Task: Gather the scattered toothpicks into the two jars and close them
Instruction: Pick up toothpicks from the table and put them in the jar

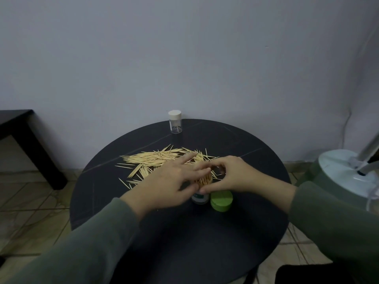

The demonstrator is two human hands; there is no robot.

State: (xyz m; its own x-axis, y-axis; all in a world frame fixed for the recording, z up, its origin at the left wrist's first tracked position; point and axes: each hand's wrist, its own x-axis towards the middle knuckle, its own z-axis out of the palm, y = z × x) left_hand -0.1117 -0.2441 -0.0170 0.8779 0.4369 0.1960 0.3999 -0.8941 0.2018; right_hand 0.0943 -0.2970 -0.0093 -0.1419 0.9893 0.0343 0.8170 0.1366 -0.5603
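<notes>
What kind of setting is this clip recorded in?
Probably a room in a home: a small round black table against a plain pale wall, beige tiled floor, and a white standing-fan base beside it.

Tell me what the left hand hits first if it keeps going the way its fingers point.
Probably the toothpick pile: the left hand's fingers point up-right over it. Depth is unclear; they may pass above it.
</notes>
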